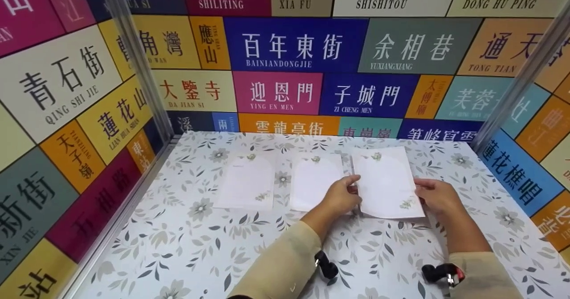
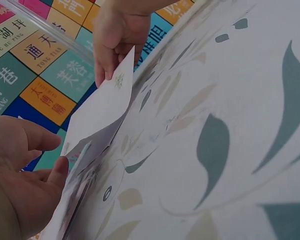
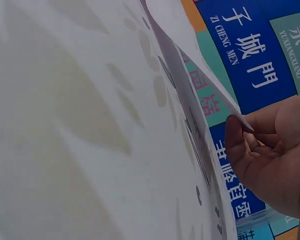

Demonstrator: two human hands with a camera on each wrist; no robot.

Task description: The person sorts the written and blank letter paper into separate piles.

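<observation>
A white sheet of paper [image 1: 386,185] with printed leafy sprigs in two corners is held slightly raised and bent above the tabletop. My right hand [image 1: 438,195] pinches its right edge between thumb and fingers; in the right wrist view the right hand [image 3: 272,150] shows that edge between the fingertips. At the left edge, my left hand [image 1: 342,196] holds the sheet by its side, and in the left wrist view the left hand's [image 2: 27,175] fingertips meet at its corner. Beside it lie a middle sheet [image 1: 317,181], partly behind the left hand, and a left sheet [image 1: 246,183].
The table [image 1: 187,254] has a white leaf-and-flower cover. Colourful panels with place names [image 1: 294,45] stand behind and at both sides. Clear corner posts rise at the left [image 1: 138,58] and right [image 1: 519,76]. Black devices sit at both wrists.
</observation>
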